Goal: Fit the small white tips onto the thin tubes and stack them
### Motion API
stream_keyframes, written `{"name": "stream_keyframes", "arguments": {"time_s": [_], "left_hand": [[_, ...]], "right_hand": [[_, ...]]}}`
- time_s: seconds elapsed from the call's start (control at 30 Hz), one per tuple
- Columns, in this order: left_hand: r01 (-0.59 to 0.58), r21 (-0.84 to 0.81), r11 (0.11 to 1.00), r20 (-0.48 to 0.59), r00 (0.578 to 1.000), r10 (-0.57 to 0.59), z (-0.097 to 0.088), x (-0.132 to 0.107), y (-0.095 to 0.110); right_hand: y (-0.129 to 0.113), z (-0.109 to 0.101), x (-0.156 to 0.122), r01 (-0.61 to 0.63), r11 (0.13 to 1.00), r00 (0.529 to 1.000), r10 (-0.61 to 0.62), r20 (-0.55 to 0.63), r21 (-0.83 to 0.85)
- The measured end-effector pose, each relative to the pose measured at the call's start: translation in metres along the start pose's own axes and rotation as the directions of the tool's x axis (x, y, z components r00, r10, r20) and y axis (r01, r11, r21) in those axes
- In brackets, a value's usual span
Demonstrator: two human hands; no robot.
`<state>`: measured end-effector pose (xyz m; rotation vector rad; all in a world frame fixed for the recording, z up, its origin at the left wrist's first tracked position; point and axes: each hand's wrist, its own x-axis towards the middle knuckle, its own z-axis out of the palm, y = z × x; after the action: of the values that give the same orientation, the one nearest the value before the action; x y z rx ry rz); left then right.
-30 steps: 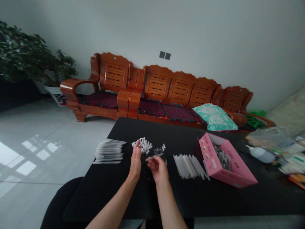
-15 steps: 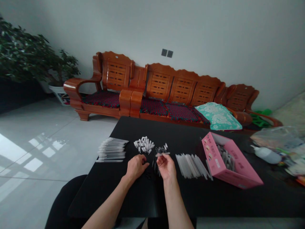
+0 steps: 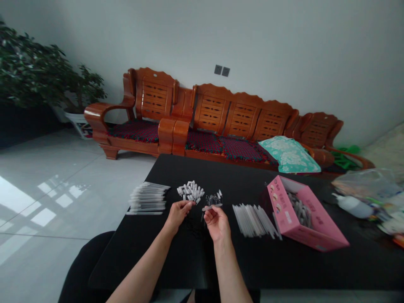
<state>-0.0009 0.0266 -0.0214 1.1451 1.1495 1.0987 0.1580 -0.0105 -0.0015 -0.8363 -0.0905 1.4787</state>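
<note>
My right hand (image 3: 218,224) pinches a short whitish tube (image 3: 208,208), held level in its fingertips. It is just in front of a small heap of thin dark metallic pieces (image 3: 212,200). My left hand (image 3: 177,213) has thumb and forefinger together at the near edge of a pile of small white caps (image 3: 191,190); whatever lies between those fingertips is too small to make out. A row of white pen-like sticks (image 3: 147,198) lies left of this hand. To the right of my right hand, several pale translucent tubes (image 3: 254,219) lie side by side.
A pink box (image 3: 322,231) of grey-white pieces stands on the black table (image 3: 170,269), right of the tubes. Beyond it are a white bottle (image 3: 353,205) and a clear plastic bag (image 3: 366,183). A wooden sofa (image 3: 211,109) runs behind the table.
My left hand has moved forward to the edge of the white caps, its fingers coming together. My right hand has shifted slightly left and toward me, still holding the tube.
</note>
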Motion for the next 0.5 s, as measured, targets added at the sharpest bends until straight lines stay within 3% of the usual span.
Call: {"name": "stream_keyframes", "arguments": {"time_s": [0.13,0.23,0.33,0.5], "left_hand": [[0.171,-0.355,0.919,0.06,0.985,-0.16,0.0,-0.008,0.0],[0.237,-0.52,0.82,0.115,0.971,-0.208,0.001,-0.014,0.004],[0.228,-0.576,0.785,0.115,0.973,-0.198,0.003,-0.02,0.01],[0.191,-0.569,0.8,0.123,0.982,-0.147,0.007,-0.025,0.013]], "right_hand": [[0.003,0.003,-0.002,0.0,1.0,1.0,0.0,-0.009,-0.015],[0.003,0.005,-0.003,0.009,0.999,1.0,-0.009,-0.008,-0.036],[0.005,0.007,-0.005,0.046,0.998,0.999,-0.046,0.0,-0.053],[0.008,0.013,-0.008,0.159,0.983,0.987,-0.154,0.051,-0.094]]}}
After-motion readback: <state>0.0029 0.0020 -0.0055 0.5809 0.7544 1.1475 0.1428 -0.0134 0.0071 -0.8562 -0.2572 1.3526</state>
